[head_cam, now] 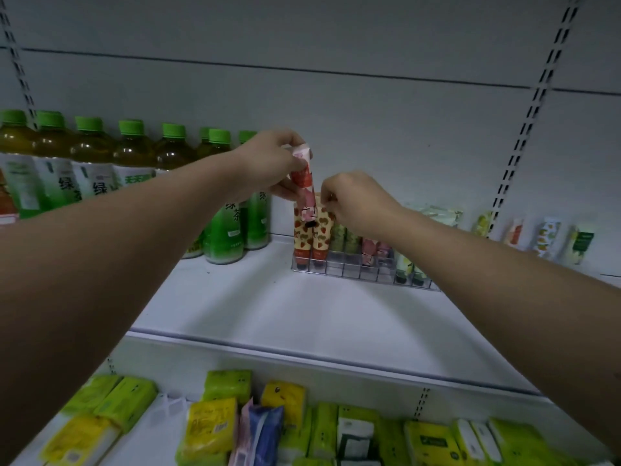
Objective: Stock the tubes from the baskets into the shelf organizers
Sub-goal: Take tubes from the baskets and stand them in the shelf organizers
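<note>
Hands meet above the clear plastic organizer (353, 269) near the shelf's back edge: my left hand (268, 166) grips a pink-and-red tube (302, 176) cap-down for insertion; my right hand (353, 200) pinches the standing strawberry-print tubes (314, 230), probably steadying them.

Dim, soft, wide-angle edge distortion

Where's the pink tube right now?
In the head view the pink tube is centre frame, gripped by the left hand above the strawberry-print tubes at the clear organizer's left end.
</note>
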The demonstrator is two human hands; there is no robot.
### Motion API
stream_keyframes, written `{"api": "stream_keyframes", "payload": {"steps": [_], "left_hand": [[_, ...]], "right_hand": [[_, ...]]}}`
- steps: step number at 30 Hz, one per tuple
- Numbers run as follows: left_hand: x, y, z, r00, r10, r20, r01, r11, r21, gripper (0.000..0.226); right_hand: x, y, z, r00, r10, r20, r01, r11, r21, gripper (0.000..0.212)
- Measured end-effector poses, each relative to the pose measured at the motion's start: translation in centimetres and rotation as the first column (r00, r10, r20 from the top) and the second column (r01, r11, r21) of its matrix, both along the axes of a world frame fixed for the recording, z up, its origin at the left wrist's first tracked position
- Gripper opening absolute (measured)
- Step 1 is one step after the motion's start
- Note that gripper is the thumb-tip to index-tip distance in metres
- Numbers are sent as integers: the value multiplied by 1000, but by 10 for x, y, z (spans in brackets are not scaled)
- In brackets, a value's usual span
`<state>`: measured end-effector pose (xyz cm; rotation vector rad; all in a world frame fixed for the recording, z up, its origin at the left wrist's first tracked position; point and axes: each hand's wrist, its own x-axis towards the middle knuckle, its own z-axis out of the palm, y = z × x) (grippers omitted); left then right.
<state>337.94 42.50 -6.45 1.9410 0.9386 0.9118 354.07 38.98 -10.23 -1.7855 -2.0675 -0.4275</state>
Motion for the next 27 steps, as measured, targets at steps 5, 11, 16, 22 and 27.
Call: {"api": "stream_keyframes", "payload": {"steps": [5,11,16,22,27], "left_hand": [[2,0,-1,1000,6,15,-6,1000,15,21],[0,1,-4,997,72,-38,-67,989,133,19],[13,-5,1,999,34,13,-35,992,119,18],[61,-14,5,999,-3,44,-2,993,117,19],[94,-20,2,1000,15,-17,-11,980,197,19]], "right_hand": [[-1,5,-9,998,-36,-59,36,999,-1,20],[6,-5,-11,965,-42,-260,39,999,-18,16],[33,-54,-10,885,19,-466,64,985,161,19],[101,-135,-64,899,-160,-408,223,968,113,12],[140,-170,-111,828,-321,-460,272,947,-172,8]]}}
